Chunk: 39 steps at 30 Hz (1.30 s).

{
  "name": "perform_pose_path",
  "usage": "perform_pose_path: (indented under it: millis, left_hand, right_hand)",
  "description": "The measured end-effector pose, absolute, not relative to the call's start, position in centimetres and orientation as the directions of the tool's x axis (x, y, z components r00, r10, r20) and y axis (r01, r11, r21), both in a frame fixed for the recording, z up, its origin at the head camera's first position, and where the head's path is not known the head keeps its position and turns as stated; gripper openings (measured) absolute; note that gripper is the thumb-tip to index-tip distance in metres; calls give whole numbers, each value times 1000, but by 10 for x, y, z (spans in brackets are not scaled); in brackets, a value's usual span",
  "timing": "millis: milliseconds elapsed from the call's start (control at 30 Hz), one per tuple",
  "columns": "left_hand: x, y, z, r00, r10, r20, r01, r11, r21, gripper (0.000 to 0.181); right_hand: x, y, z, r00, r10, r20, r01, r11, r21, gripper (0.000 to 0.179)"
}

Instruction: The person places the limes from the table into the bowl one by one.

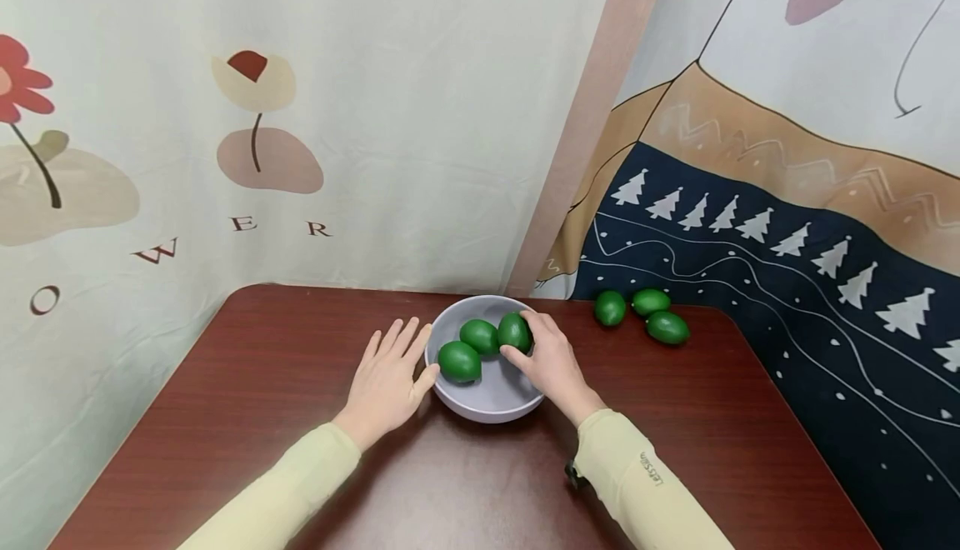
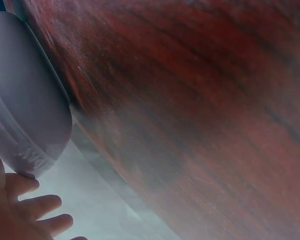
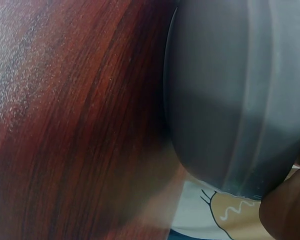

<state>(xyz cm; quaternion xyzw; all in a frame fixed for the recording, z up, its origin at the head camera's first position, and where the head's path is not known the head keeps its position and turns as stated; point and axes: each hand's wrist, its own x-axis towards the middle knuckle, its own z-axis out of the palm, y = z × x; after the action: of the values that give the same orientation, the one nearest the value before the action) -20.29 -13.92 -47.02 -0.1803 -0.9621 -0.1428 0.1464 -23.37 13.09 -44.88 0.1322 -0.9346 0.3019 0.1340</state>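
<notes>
A pale grey-lavender bowl (image 1: 491, 410) stands on the table, and its outer wall fills part of both wrist views. Inside it lie two green limes, one lime (image 1: 459, 362) at the front left and another lime (image 1: 478, 337) behind it. My right hand (image 1: 555, 362) reaches over the bowl's right rim and grips a third lime (image 1: 513, 332) between thumb and fingers, inside the bowl. At the left side, my left hand (image 1: 386, 382) has its fingers spread out straight, the thumb against the bowl's wall.
Three more limes sit at the back right of the dark red wooden table (image 1: 247, 383): one lime (image 1: 610, 308) on the left, one lime (image 1: 650, 302) behind, one lime (image 1: 667, 328) in front. Printed curtains (image 1: 420, 117) hang behind the table and along its right side.
</notes>
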Motion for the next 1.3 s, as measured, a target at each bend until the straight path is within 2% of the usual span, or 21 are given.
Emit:
perform_pose_path:
  millis: [333, 700, 1300]
  left_hand:
    - [-204, -141, -472, -889, 310, 336, 393, 894, 216, 63]
    - [-204, -141, -471, -889, 311, 335, 393, 895, 213, 63]
    - [-204, -142, -474, -887, 311, 342, 394, 895, 208, 63]
  right_hand:
    - [-231, 126, -447, -930, -172, 324, -318, 816, -482, 61]
    - [-232, 122, -450, -924, -224, 309, -333, 870, -364, 62]
    - [-237, 114, -447, -958, -245, 148, -276, 927, -253, 57]
